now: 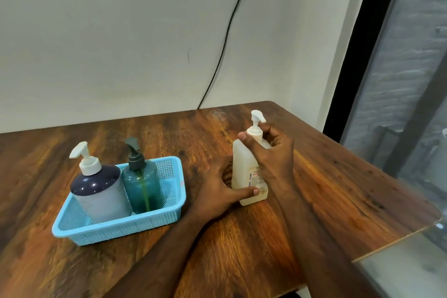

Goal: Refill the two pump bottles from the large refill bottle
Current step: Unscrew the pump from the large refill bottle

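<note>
A cream-white pump bottle [242, 164] with a printed label stands upright on the wooden table [326, 189]. My left hand [221, 189] grips its lower body, thumb across the front. My right hand [271, 150] curls round the bottle's neck and white pump collar. To the left, a light blue basket [121, 227] holds two more upright bottles. One is a large grey bottle [101, 191] with a dark shoulder and white pump. The other is a translucent teal bottle [142, 189] with a dark grey pump.
A black cable [225, 38] runs down the white wall behind the table. The table's right edge [396, 242] lies near a dark-framed glass window. Bare wood stretches in front of the basket and bottle.
</note>
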`<state>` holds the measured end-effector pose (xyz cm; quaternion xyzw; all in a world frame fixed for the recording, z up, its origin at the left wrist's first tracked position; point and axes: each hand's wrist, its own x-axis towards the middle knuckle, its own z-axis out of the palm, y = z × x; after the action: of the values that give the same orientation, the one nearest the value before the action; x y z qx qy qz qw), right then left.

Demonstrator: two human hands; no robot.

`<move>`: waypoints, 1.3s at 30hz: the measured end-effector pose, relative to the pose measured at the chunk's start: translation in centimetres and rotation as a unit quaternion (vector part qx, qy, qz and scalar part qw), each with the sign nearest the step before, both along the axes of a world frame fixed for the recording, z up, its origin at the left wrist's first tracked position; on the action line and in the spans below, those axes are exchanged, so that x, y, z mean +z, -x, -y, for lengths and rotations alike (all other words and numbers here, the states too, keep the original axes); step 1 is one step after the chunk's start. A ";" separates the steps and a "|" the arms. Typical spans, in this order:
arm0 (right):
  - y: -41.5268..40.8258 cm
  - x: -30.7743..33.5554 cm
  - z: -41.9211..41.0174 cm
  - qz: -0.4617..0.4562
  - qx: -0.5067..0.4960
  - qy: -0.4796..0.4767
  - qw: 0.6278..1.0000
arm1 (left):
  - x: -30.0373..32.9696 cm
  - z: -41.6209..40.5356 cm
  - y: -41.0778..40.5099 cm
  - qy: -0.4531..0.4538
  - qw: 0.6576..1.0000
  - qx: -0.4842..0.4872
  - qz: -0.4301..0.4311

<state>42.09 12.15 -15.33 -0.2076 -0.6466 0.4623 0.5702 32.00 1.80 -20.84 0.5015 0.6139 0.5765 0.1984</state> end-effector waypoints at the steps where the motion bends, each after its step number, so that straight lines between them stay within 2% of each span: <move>1: 0.0 -0.2 -0.1 -0.016 -0.007 0.003 1.000 | -0.1 -0.1 0.1 0.001 1.000 -0.001 -0.001; 9: -0.2 -0.1 0.0 -0.011 -0.008 -0.015 1.000 | -0.1 -0.4 0.6 0.022 0.998 -0.041 0.043; 15: -0.6 0.2 -0.9 0.035 0.085 -0.029 0.995 | 0.1 -0.5 1.1 0.027 0.994 -0.070 0.076; 18: -0.4 -0.5 -1.1 0.000 0.114 -0.010 0.993 | -0.3 -0.6 1.0 0.022 0.995 -0.066 0.070; 23: 0.2 -1.0 -1.1 -0.047 0.085 -0.011 0.995 | -0.6 -0.7 1.2 0.028 0.995 -0.065 0.065; 32: 0.1 -1.5 -1.7 -0.088 0.116 0.026 0.989 | -0.2 -0.5 1.0 0.017 0.995 -0.080 0.064; 39: 0.2 -1.5 -1.6 -0.056 0.101 -0.003 0.993 | -0.1 -0.6 0.9 0.022 0.995 -0.072 0.063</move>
<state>41.87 13.74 -16.82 -0.1135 -0.6325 0.5265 0.5566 31.06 2.41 -20.89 0.5025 0.5751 0.5773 0.2888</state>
